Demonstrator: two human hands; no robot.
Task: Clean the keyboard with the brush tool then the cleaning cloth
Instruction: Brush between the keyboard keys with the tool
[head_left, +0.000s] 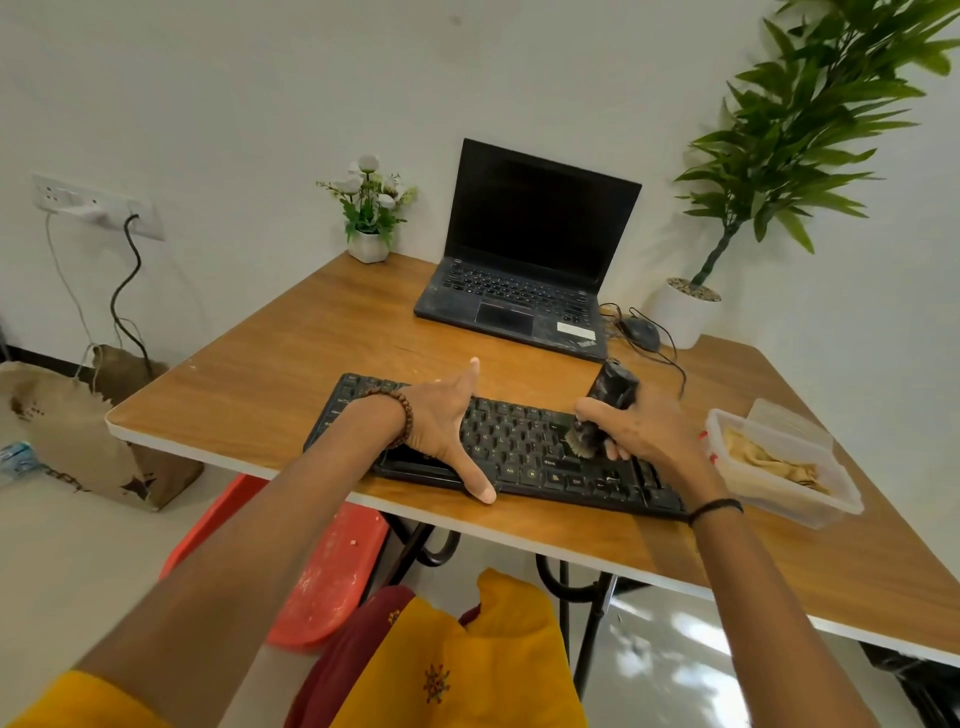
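Note:
A black keyboard (524, 447) lies near the front edge of the wooden table (291, 364). My right hand (647, 431) grips a dark brush tool (605, 402), held upright, its tan bristles pressed on the keys right of centre. My left hand (441, 426) rests flat on the keyboard's left half, thumb and forefinger spread wide, holding nothing. A yellowish cleaning cloth (769, 460) lies crumpled inside a clear plastic box (841, 501) to the right of the keyboard.
An open black laptop (524, 260) stands behind the keyboard, with a wired mouse (641, 332) at its right. A small flower pot (370, 244) and a tall potted plant (685, 312) stand at the back. A red stool (322, 571) sits under the table.

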